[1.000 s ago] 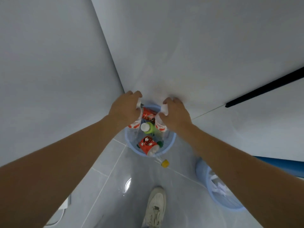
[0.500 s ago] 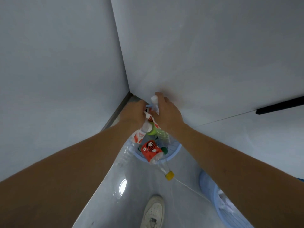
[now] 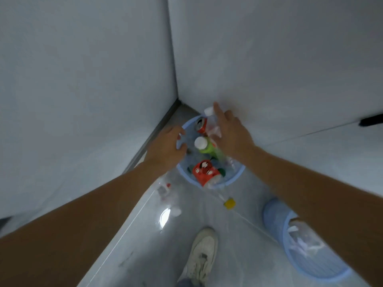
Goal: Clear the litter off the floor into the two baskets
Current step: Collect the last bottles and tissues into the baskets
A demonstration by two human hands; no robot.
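Observation:
A light blue basket (image 3: 235,178) stands in the corner where two walls meet. It holds two red cans (image 3: 204,172), a green bottle (image 3: 205,147) with a white cap, and more litter. My right hand (image 3: 231,135) is over the basket's far side, with its index finger stretched out. Between its thumb and index finger is a clear bottle (image 3: 210,121) with a white cap. My left hand (image 3: 165,148) is at the basket's left rim, fingers curled and apart, with nothing in it. A second blue basket (image 3: 275,216) at the lower right holds white scraps.
On the floor tiles lie a clear bottle with a red label (image 3: 165,190), left of the corner basket, and a clear bottle with a yellow cap (image 3: 229,203) in front of it. My white shoe (image 3: 202,257) is at the bottom. Walls close off the corner.
Both hands held white-and-red wrapping above the basket, then came together. Now the left hand has dropped to the rim with nothing in it. The right hand has lowered a clear bottle into the basket.

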